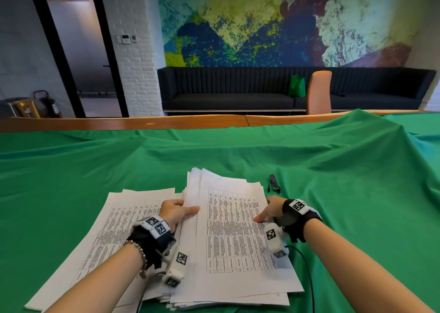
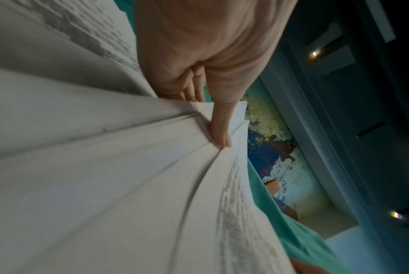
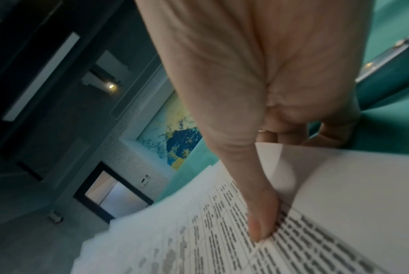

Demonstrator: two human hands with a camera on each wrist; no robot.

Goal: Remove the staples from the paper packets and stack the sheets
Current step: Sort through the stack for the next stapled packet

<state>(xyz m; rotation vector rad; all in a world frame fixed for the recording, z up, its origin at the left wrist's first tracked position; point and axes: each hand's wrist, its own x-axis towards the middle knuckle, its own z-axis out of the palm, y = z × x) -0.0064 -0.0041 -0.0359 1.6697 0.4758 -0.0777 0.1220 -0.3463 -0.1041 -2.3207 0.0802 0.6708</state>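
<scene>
A thick stack of printed sheets lies on the green cloth, its pages fanned at the far end. My left hand holds the stack's left edge, thumb on top and fingers beneath. In the left wrist view the thumb presses down on the layered sheet edges. My right hand holds the right edge the same way. The right wrist view shows that thumb pressing on the printed top sheet, with fingers curled under it. A second, flatter pile of sheets lies to the left, partly under my left wrist.
A dark metal staple remover lies on the cloth just beyond my right hand, also seen as a staple remover in the right wrist view. The green cloth is rumpled at the right. A black cable runs under my right forearm.
</scene>
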